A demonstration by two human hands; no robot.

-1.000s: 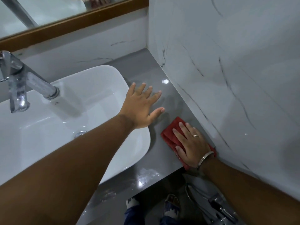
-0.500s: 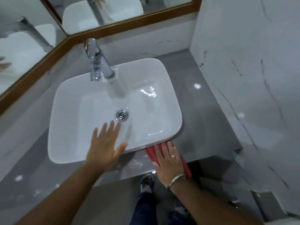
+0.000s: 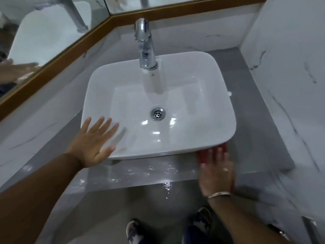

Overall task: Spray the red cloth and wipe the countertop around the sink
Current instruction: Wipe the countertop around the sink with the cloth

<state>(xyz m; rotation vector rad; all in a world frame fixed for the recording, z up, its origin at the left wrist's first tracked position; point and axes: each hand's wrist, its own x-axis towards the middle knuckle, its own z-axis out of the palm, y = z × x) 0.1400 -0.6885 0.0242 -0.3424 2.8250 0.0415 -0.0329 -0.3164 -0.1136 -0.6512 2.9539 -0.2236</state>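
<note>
Our right hand (image 3: 217, 170) presses flat on red cloth (image 3: 204, 155), its long axis unclear, at sink (image 3: 219, 134) front corner on worktop (image 3: 140, 173); left hand (image 3: 94, 147) splayed open, holding nothing.

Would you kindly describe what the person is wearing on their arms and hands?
Both forearms are bare, with no sleeves in view. The right hand has a ring on one finger and a thin metal bangle at the wrist. The left hand wears nothing visible.

Red cloth on the grey bench, front right of the sink.

I see the red cloth (image 3: 212, 153) blurred and mostly covered, flat on the wet, glossy bench (image 3: 140, 171), its far edge tucked against the white rectangular sink's (image 3: 226, 110) front right corner.
</note>
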